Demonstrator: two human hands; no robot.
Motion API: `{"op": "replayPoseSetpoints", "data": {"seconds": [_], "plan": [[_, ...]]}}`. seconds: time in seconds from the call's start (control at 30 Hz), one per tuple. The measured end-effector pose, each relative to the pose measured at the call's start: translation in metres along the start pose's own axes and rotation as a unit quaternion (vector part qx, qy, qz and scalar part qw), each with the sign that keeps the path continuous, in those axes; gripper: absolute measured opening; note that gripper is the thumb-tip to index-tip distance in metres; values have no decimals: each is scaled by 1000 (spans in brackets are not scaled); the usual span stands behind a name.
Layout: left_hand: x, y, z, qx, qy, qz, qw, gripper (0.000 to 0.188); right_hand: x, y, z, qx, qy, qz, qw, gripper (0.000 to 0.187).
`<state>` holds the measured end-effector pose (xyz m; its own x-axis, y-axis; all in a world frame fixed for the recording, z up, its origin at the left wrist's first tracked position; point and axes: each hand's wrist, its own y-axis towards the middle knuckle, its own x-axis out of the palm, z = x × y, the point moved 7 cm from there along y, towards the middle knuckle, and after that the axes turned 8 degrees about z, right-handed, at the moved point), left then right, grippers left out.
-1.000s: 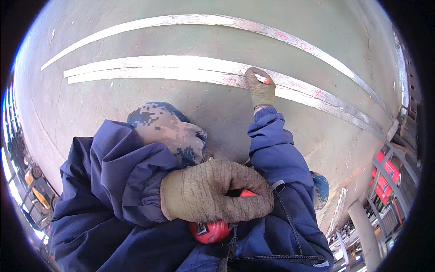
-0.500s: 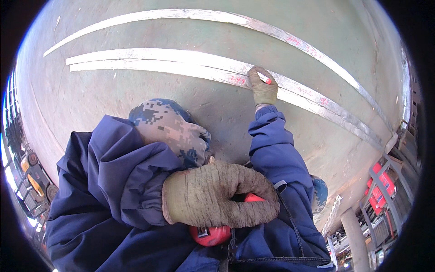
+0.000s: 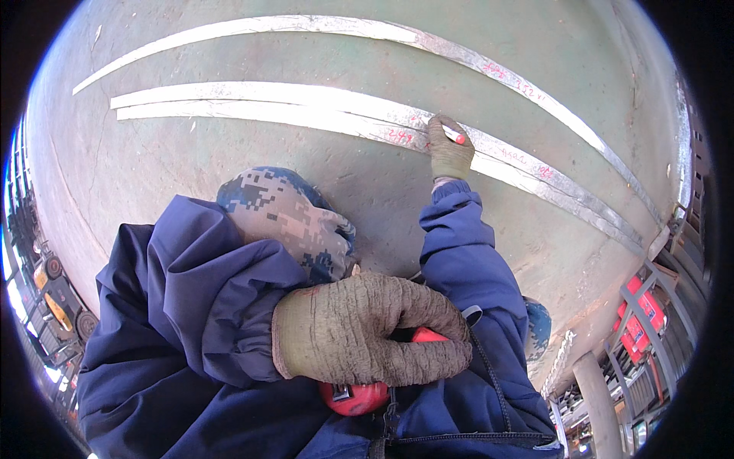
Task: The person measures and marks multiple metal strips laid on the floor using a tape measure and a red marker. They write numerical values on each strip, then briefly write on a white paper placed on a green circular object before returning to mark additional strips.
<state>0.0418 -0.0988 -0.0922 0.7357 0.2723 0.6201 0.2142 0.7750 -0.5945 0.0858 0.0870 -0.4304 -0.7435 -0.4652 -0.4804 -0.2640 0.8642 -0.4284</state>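
Observation:
My right hand (image 3: 451, 147), in a worn olive glove, is closed around a white marker pen (image 3: 454, 135) with a red end. It is over the near pair of long, flat metal strips (image 3: 306, 103), just right of some red handwriting; the pen's writing tip is hidden. My left hand (image 3: 371, 329), in a matching glove, is closed in front of my body around a red, rounded object (image 3: 353, 398) with a dark patch. More red shows between thumb and fingers, but most of this object is covered by the glove.
Farther off, another long metal strip (image 3: 459, 52) with red writing lies on the greenish floor (image 3: 229, 157). My camouflage-clad knee (image 3: 279, 214) is left of centre. At right are a red case (image 3: 641, 317), metal frames and a chain (image 3: 560, 363); a wheeled machine (image 3: 65, 302) stands far left.
My right hand has shifted slightly right and nearer along the strips with the pen. More of the red writing beside it now shows. The left hand stays nearly still.

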Motion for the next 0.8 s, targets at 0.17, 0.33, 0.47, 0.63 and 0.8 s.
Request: {"op": "replayPoseSetpoints", "data": {"seconds": [0.17,0.33,0.47,0.63,0.8], "plan": [[3,-3,4,9,3,7,1000,42,-3,-15,-20,40,30,-4,999,34],[1,-2,2,-1,-2,-6,1000,41,-2,-12,-19,-10,34,0,999,33],[1,-1,5,-14,18,-12,1000,41,-5,-5,-16,-36,-42,5,998,33],[1,-2,4,12,25,-8,1000,40,-3,-12,-26,13,-50,-26,998,30],[1,0,1,20,-7,-20,1000,40,-4,5,4,-11,40,21,999,29]]}}
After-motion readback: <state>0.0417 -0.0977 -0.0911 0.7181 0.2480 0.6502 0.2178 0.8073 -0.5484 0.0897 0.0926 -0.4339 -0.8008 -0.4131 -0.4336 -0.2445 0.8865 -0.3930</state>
